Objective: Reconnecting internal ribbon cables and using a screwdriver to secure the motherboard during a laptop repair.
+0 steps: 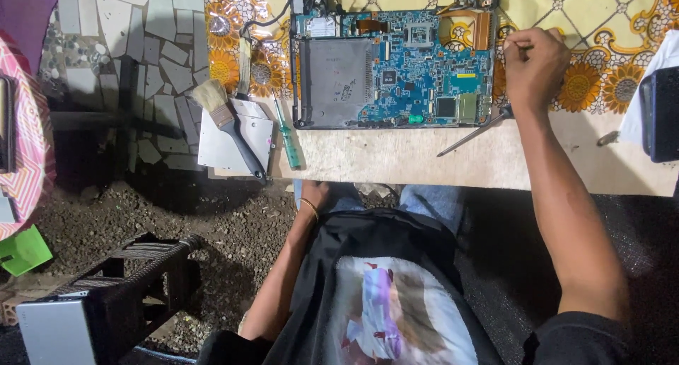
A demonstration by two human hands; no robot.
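While the right hand [534,68] rests at the three o'clock edge of the blue circuit board [396,68], its fingers are curled together around something small and pale that I cannot make out. The board lies flat on the worktop [424,156], partly over a yellow flowered cloth [601,25]; a grey metal plate [336,78] covers its nine o'clock half. A slim dark screwdriver [470,135] lies slanted just beside the wrist, at the board's five o'clock. At the board's eight o'clock lie a green-handled screwdriver [286,138], a bristle brush with a black handle [230,124] and, under the brush, a flat silver drive [233,135]. The left hand [315,195] sits below the worktop edge, on the lap; whether its fingers are apart or closed I cannot tell. Nothing stands between right hand and board.
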